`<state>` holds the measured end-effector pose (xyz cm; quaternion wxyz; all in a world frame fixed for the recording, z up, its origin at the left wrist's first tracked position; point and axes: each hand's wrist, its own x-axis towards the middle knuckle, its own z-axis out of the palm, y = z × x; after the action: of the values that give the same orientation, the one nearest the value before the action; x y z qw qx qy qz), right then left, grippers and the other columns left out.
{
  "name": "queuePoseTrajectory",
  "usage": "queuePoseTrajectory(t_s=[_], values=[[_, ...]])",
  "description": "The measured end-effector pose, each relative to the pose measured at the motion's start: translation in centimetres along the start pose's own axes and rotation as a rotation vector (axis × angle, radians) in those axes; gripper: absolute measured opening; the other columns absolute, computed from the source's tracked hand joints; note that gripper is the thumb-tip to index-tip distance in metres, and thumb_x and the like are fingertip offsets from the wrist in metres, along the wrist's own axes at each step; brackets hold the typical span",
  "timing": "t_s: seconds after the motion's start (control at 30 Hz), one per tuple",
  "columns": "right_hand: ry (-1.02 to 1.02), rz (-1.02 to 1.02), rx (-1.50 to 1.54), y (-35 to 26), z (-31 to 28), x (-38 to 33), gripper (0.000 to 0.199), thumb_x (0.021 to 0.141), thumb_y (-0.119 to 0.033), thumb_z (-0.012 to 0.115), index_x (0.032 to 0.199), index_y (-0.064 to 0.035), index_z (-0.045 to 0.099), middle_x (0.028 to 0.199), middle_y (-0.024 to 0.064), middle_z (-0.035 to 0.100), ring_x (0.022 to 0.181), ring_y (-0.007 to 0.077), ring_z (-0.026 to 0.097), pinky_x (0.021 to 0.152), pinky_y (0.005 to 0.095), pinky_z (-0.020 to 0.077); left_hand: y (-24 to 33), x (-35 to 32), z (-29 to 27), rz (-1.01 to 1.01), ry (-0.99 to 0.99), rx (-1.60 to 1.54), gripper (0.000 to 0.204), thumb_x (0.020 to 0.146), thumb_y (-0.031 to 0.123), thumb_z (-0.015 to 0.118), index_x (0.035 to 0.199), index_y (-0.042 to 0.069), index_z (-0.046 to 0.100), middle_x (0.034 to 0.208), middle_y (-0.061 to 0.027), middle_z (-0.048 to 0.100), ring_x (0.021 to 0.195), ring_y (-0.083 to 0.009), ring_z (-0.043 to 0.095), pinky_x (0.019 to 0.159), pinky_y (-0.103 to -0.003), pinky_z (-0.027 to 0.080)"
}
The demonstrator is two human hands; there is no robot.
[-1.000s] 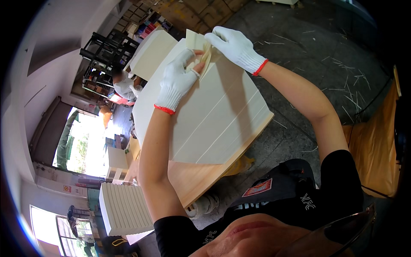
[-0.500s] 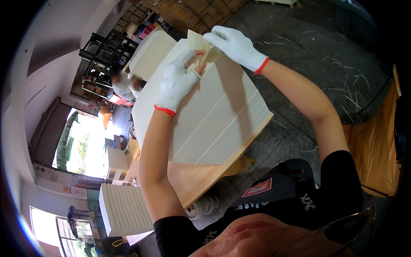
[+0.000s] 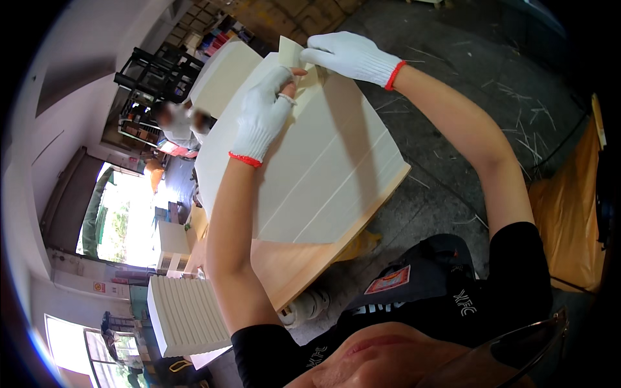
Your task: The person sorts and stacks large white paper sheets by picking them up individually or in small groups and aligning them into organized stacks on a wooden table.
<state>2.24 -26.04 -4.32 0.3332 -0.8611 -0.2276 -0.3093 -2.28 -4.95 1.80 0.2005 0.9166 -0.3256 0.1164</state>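
Black short sleeves (image 3: pixel 517 258): mine, in the foreground; the left one is cut off by the lower edge.
Pale wooden board (image 3: pixel 297 262): beneath the main stack, which conceals most of its surface.
White ridged block (image 3: pixel 184 310): just beside my left forearm; its material is hard to make out.
Broad off-white paper stack (image 3: pixel 323 155): fine pale lines cross its smooth surface, with a dark band of shadow along it; my left forearm hides part of it.
Left hand (image 3: pixel 262 113), in a white knitted glove with red cuff: bare thumb and forefinger stand apart near the leaf's foot; whether they pinch any paper I cannot tell.
Right hand (image 3: pixel 349 57), in a matching glove: thumb and fingers pinch the leaf's right edge; the undersides are hidden.
Cream paper leaf (image 3: pixel 289 53): raised at the stack's far end, between my hands; stiff, flat, straight-edged above, its lower part partly masked by my fingers. Single or several layers: indistinguishable.
Second cream stack (image 3: pixel 226 74): beyond, partly overlapped by the first.
Two people (image 3: pixel 178 129): left background, blurred.
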Motion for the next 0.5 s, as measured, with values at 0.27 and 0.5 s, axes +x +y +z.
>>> queuePoseTrajectory(t_s=[0.27,0.5], values=[[0.178,0.204,0.256,-0.1,1.5,-1.2,0.045,0.1,-0.047,0.05,0.086,-0.0045,0.057,0.073,0.0122,0.056,0.067,0.0304,0.054,0.065,0.0392,0.0428,0.3,0.2,-0.1,-0.082,-0.021,-0.046,0.029,0.092,0.023,0.064,0.119,0.012,0.067,0.099,-0.0153,0.07,0.093,-0.0273,0.068,0.084,-0.036,0.051],[0.214,0.21,0.294,-0.2,1.3,-1.7,0.045,0.1,-0.047,0.051,0.085,-0.0042,0.054,0.073,0.0132,0.053,0.066,0.0306,0.052,0.064,0.0406,0.0411,-0.6,0.4,0.4,-0.052,-0.022,-0.053,0.041,0.083,0.026,0.075,0.121,0.013,0.066,0.103,-0.0151,0.071,0.095,-0.0284,0.068,0.086,-0.037,0.051]])
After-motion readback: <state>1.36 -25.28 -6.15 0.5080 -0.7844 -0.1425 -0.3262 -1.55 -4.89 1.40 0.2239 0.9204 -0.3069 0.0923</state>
